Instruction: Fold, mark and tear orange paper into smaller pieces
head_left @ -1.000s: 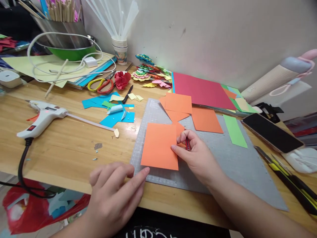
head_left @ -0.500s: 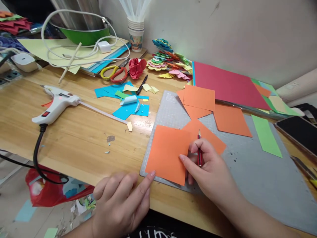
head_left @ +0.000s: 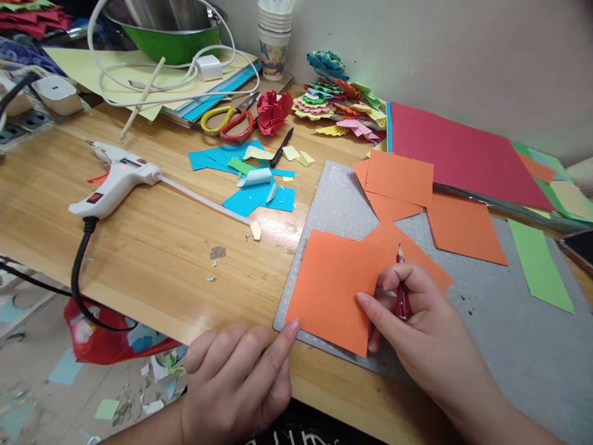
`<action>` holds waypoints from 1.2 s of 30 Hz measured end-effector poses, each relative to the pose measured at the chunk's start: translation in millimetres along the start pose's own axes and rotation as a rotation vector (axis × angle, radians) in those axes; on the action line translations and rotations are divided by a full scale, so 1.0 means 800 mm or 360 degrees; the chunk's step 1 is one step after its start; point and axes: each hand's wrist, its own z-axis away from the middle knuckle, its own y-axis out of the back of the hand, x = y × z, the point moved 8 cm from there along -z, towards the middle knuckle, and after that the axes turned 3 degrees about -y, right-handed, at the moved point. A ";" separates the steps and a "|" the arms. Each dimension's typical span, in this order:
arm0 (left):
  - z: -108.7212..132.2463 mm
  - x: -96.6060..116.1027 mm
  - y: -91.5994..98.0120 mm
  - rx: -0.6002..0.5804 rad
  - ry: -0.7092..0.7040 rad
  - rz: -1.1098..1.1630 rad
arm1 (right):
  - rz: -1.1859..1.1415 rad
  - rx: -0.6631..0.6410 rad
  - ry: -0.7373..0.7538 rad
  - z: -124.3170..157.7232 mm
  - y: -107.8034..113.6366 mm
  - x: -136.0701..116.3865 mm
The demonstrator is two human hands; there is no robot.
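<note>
A square of orange paper lies at the left front corner of the grey cutting mat. The index fingertip of my left hand rests on its near left corner; the other fingers are curled in, with nothing visible in them. My right hand is closed around a red and black pencil, point up. Its thumb lies on the square's right edge, while some of its fingers are hidden behind the paper. Partly under the square is another orange sheet, and more orange squares lie farther back.
To the left lies a white hot glue gun with its cord hanging off the table. Scissors, a black pen and blue paper scraps are behind. Dark red sheets and a green strip are at right.
The camera view has shifted, so most of the scene appears farther right. Both hands keep about the same place on the orange square, and the pencil stays in my right hand.
</note>
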 end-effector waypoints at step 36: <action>-0.005 -0.001 0.000 0.0007 0.0027 0.0001 | 0.0503 0.0213 -0.0167 -0.005 0.005 -0.011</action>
